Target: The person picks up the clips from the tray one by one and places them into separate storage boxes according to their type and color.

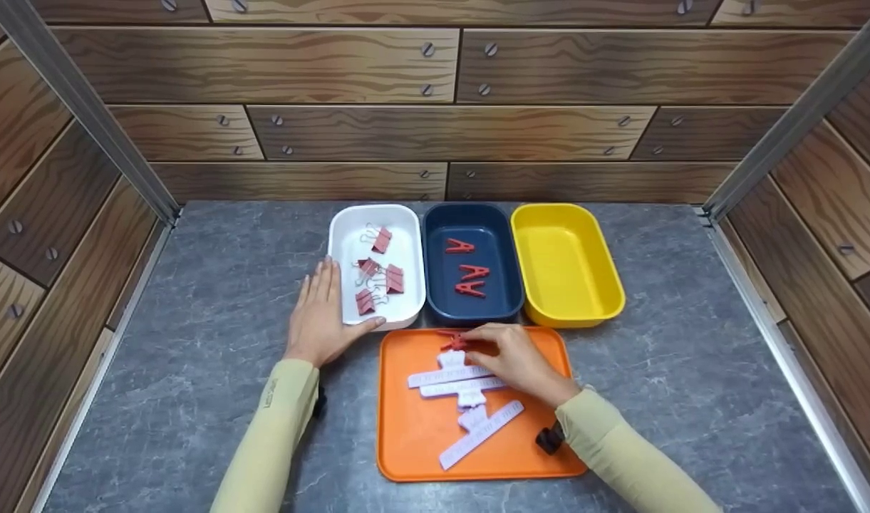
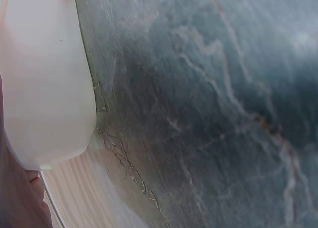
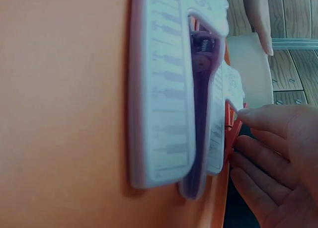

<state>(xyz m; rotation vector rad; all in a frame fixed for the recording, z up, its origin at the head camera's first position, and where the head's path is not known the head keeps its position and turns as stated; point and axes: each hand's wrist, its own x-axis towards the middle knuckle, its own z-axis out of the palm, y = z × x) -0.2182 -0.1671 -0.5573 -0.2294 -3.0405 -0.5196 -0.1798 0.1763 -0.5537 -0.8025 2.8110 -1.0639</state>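
At the tray's far edge, my right hand [image 1: 516, 362] has its thumb and fingers around a red clothespin [image 1: 454, 340], which they partly cover. In the right wrist view the thumb and fingers meet the red clothespin [image 3: 232, 128] from two sides. Just beside them lie three pale lilac bag clips [image 1: 482, 434] with a piano-key print, on the orange tray [image 1: 406, 442]. My left hand [image 1: 320, 313] rests along the left side of the white bin [image 1: 356, 219], fingers straight, thumb at its front rim. Several red binder clips [image 1: 394, 279] lie inside that bin.
Right of the white bin stands a dark blue bin [image 1: 470, 219] with three red clothespins [image 1: 474, 271] inside. A yellow bin [image 1: 570, 263] adjoins it. The grey marbled table [image 1: 214, 342] is bounded by wood-patterned walls [image 1: 335, 128] and metal corner posts.
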